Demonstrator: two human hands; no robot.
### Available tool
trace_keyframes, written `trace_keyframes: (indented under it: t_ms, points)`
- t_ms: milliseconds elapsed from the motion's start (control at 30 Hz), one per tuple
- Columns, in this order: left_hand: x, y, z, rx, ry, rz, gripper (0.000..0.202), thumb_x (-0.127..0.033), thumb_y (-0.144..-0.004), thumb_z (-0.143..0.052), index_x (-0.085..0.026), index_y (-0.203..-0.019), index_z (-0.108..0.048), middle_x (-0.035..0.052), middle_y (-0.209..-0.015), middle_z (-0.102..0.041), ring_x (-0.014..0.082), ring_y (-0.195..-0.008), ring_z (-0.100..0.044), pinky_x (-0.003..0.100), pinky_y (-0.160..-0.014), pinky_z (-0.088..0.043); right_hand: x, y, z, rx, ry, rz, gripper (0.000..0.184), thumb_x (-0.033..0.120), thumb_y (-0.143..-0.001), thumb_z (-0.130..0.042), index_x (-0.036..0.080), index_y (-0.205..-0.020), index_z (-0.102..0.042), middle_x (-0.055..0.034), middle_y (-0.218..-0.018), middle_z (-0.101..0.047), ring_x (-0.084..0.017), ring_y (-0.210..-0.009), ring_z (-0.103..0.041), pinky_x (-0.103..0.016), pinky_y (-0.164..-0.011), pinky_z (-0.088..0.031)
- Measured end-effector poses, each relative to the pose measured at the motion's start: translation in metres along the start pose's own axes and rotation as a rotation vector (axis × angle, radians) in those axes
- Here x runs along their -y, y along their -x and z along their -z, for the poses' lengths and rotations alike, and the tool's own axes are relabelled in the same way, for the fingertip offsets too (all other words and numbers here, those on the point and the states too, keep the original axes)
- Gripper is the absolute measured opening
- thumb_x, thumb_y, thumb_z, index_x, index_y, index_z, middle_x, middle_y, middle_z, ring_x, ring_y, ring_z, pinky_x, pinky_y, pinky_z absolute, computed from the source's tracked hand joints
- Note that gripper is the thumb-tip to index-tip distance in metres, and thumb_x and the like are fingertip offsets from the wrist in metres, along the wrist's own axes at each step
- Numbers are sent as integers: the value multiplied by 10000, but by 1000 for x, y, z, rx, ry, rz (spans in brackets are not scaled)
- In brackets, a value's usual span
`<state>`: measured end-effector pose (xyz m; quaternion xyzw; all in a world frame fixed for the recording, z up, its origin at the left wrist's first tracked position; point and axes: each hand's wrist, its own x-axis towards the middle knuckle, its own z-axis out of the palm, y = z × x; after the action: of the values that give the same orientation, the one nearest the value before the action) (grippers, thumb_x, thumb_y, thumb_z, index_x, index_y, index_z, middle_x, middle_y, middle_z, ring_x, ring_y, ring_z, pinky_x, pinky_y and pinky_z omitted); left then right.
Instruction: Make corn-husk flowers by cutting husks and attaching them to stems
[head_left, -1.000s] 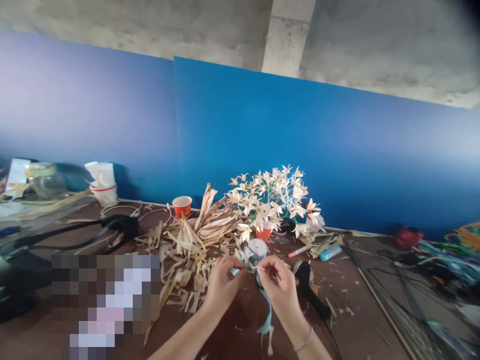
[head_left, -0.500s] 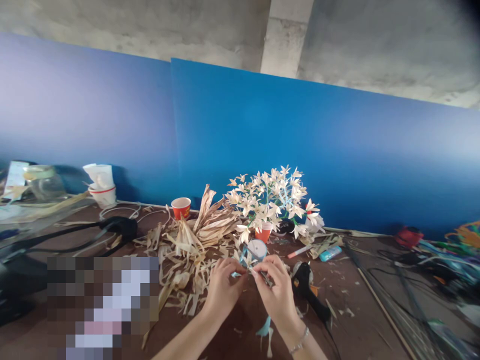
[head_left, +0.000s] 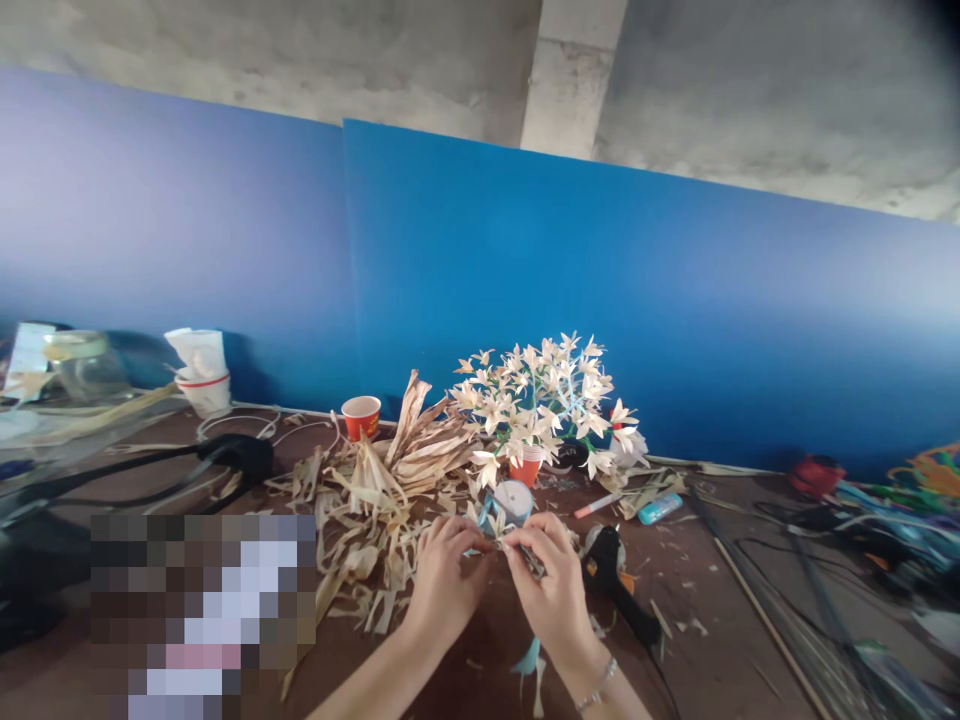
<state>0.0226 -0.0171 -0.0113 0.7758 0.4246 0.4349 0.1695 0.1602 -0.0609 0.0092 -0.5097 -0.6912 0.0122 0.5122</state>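
Note:
My left hand [head_left: 450,570] and my right hand [head_left: 553,568] meet at the fingertips over the table. Both are closed in a pinch on a small pale husk flower [head_left: 496,521], partly hidden by the fingers. Just behind it stands a roll of light blue ribbon or tape [head_left: 515,499] with a white face. A light blue strip [head_left: 529,657] lies below my right hand, by the wrist. Beyond the roll, a bunch of white husk flowers [head_left: 536,390] on green and blue stems rises from a red paper cup [head_left: 526,468].
Dry corn husks [head_left: 375,520] are heaped left of my hands. A black glue gun [head_left: 621,585] with its cord lies at the right, near a blue packet [head_left: 660,508] and a marker [head_left: 597,505]. Another red cup [head_left: 361,417] stands at the back. A blue partition [head_left: 600,260] closes the rear.
My fingers have shifted very slightly around the small flower, which is now a little more covered. The other things have stayed in place.

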Motion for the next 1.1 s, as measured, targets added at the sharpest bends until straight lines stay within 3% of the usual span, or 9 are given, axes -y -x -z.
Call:
trace_keyframes:
  t_ms: [733,900,1000,1100]
  points:
    - [-1,3,-1,-22,-75,-29,97,-170,-706,-566,-238,-682,-631,28,-821,-625,231,-840,-524,364,-728,-365,1,1,-1,5,45,15,153,111,-809,-460,205,-854,-573,-57,-852,-528,-178,-824,-527,-313,-750,-452]
    - [3,0,-2,-89,-49,-6,41,-213,-699,-606,-228,-671,-632,29,-772,-628,221,-792,-533,347,-708,-382,0,8,-1,-44,18,-7,205,149,-801,-475,197,-998,-503,-63,-869,-536,-178,-795,-540,-299,-711,-466]
    - [6,-1,-3,-130,-52,-7,49,-230,-714,-602,-215,-673,-624,31,-778,-625,215,-785,-527,346,-704,-384,-4,12,-3,-95,-4,-58,214,177,-790,-498,184,-1002,-473,-60,-857,-534,-169,-753,-534,-284,-674,-465]
    - [5,0,-2,-159,-36,-11,62,-227,-744,-568,-202,-706,-610,38,-809,-617,214,-797,-521,347,-703,-384,-6,12,-5,-62,-39,-114,119,185,-789,-508,182,-907,-507,-43,-801,-541,-156,-703,-529,-259,-636,-453]
